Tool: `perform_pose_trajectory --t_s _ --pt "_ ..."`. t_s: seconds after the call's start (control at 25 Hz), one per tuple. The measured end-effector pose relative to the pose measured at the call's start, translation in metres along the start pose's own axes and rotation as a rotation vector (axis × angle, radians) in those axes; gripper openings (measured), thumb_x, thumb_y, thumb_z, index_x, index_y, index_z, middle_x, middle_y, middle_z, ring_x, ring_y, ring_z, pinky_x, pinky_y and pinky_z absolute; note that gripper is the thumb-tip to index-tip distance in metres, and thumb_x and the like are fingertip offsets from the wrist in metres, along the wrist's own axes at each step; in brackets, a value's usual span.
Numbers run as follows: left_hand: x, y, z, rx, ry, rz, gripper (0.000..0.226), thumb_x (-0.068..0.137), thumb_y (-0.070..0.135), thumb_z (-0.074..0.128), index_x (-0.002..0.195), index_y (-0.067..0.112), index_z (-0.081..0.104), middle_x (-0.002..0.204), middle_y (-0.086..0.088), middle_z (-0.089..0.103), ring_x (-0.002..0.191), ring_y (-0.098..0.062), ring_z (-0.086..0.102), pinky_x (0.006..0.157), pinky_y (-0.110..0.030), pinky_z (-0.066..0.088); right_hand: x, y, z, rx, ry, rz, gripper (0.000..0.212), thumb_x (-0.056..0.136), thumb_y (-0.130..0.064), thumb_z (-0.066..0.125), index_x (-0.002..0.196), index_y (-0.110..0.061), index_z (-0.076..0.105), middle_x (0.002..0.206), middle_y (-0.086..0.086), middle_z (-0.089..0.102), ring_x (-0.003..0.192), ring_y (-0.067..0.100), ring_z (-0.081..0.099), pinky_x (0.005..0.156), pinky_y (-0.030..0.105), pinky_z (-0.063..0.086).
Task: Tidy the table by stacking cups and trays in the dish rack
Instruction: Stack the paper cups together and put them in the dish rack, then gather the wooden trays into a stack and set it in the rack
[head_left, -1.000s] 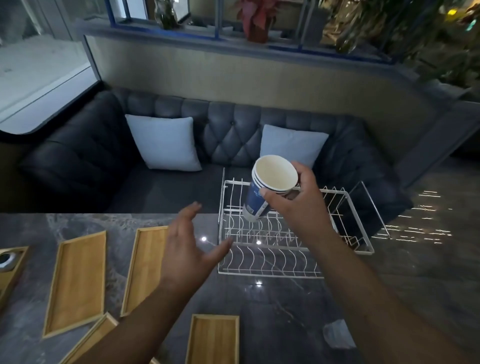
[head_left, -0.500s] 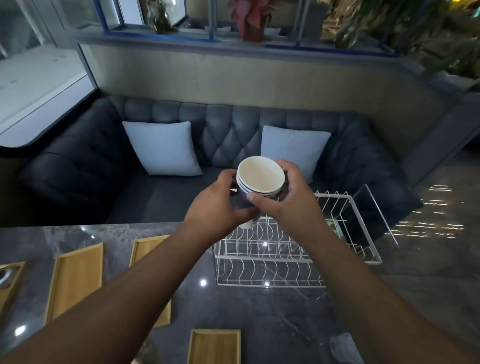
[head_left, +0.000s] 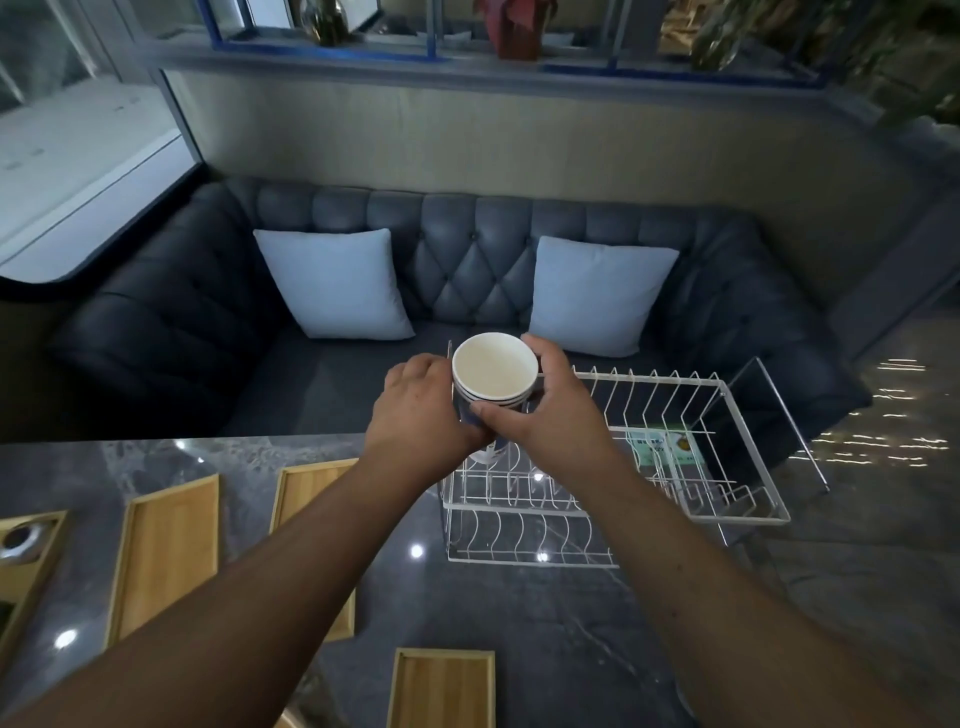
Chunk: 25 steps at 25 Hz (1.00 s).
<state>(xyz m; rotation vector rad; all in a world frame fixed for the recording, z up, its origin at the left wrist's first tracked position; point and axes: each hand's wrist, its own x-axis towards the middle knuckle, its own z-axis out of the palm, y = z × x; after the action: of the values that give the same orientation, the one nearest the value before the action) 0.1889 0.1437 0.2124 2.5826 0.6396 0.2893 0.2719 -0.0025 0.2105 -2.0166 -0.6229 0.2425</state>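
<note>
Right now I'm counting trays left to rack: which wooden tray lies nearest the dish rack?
The wooden tray partly hidden under the left forearm, just left of the dish rack; the others lie farther left or nearer the camera.

Both hands hide the cup stack's (head_left: 493, 375) sides; the near tray (head_left: 441, 691) is cut off by the bottom edge.

Both hands (head_left: 483, 410) around stacked cups (head_left: 493, 376)
</note>
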Motion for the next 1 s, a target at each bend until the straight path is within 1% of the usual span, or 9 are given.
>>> perform_pose_trajectory --t_s 0.12,0.24,0.4,0.48,0.56,0.64,0.72,0.84,1.0 --pt "0.002 0.000 0.002 -0.064 -0.002 -0.004 0.073 0.068 0.050 0.077 0.128 0.016 0.057 0.130 -0.008 0.057 0.125 -0.029 0.047 0.101 -0.039 0.040 0.002 0.000 0.004 0.010 -0.014 0.005 0.094 0.060 -0.057 0.082 0.141 -0.042 0.038 0.131 -0.012 0.059 0.116 0.006 0.059 0.101 0.035 0.051" --pt "0.004 -0.004 0.005 -0.099 -0.025 -0.014 0.067 0.071 0.047 0.078 0.126 0.015 0.056 0.126 -0.009 0.059 0.120 -0.028 0.051 0.096 -0.037 0.040 0.002 -0.002 0.004 0.027 -0.014 0.012 0.094 0.064 -0.054 0.083 0.145 -0.039 0.037 0.133 -0.013 0.058 0.118 0.005 0.058 0.103 0.037 0.050" --pt "0.001 -0.011 0.011 -0.120 -0.066 -0.035 0.062 0.074 0.052 0.072 0.122 0.016 0.056 0.121 -0.008 0.061 0.111 -0.027 0.057 0.084 -0.035 0.044 0.000 -0.003 0.004 0.016 -0.010 0.039 0.096 0.062 -0.058 0.080 0.145 -0.038 0.036 0.135 -0.012 0.057 0.121 0.009 0.057 0.104 0.041 0.050" --pt "-0.002 -0.012 0.014 -0.126 -0.073 -0.035 0.066 0.071 0.058 0.071 0.121 0.017 0.055 0.120 -0.007 0.060 0.109 -0.027 0.058 0.083 -0.035 0.044 -0.001 -0.004 0.003 0.007 -0.017 0.053 0.097 0.062 -0.059 0.080 0.145 -0.038 0.036 0.136 -0.012 0.057 0.122 0.010 0.057 0.104 0.042 0.049" --pt "-0.005 -0.012 0.016 -0.139 -0.081 -0.044 0.075 0.066 0.062 0.071 0.125 0.019 0.053 0.124 -0.006 0.059 0.112 -0.026 0.058 0.086 -0.036 0.046 -0.003 -0.006 0.000 -0.010 -0.036 0.077 0.102 0.063 -0.059 0.081 0.149 -0.038 0.031 0.142 -0.011 0.054 0.128 0.012 0.054 0.108 0.041 0.046" --pt "-0.009 -0.015 0.013 -0.159 -0.078 -0.052 0.085 0.065 0.064 0.074 0.134 0.021 0.050 0.134 -0.005 0.057 0.120 -0.025 0.056 0.090 -0.035 0.045 -0.010 -0.009 -0.006 -0.057 -0.034 0.101 0.107 0.065 -0.062 0.080 0.152 -0.039 0.023 0.153 -0.008 0.044 0.137 0.013 0.046 0.112 0.037 0.040" --pt "-0.019 -0.022 0.008 -0.146 -0.034 -0.042 0.089 0.067 0.062 0.077 0.141 0.024 0.047 0.142 -0.002 0.055 0.128 -0.022 0.052 0.096 -0.035 0.044 -0.025 -0.012 -0.016 -0.131 0.012 0.085 0.105 0.070 -0.064 0.077 0.153 -0.041 0.019 0.160 -0.008 0.034 0.143 0.014 0.037 0.113 0.040 0.037" --pt "-0.052 -0.041 0.001 -0.087 0.061 0.017 0.082 0.073 0.064 0.073 0.142 0.029 0.045 0.149 0.004 0.050 0.136 -0.020 0.045 0.104 -0.035 0.039 -0.066 -0.011 -0.032 -0.275 0.073 0.021 0.094 0.074 -0.070 0.068 0.151 -0.048 0.018 0.161 -0.012 0.025 0.146 0.012 0.028 0.116 0.045 0.034" --pt "-0.116 -0.074 0.010 -0.037 0.102 0.112 0.076 0.075 0.065 0.070 0.139 0.034 0.044 0.156 0.008 0.041 0.138 -0.015 0.038 0.104 -0.033 0.035 -0.133 0.008 -0.038 -0.470 0.004 -0.078 0.092 0.080 -0.074 0.055 0.155 -0.046 0.009 0.166 -0.018 0.007 0.154 0.008 0.003 0.118 0.043 0.017"
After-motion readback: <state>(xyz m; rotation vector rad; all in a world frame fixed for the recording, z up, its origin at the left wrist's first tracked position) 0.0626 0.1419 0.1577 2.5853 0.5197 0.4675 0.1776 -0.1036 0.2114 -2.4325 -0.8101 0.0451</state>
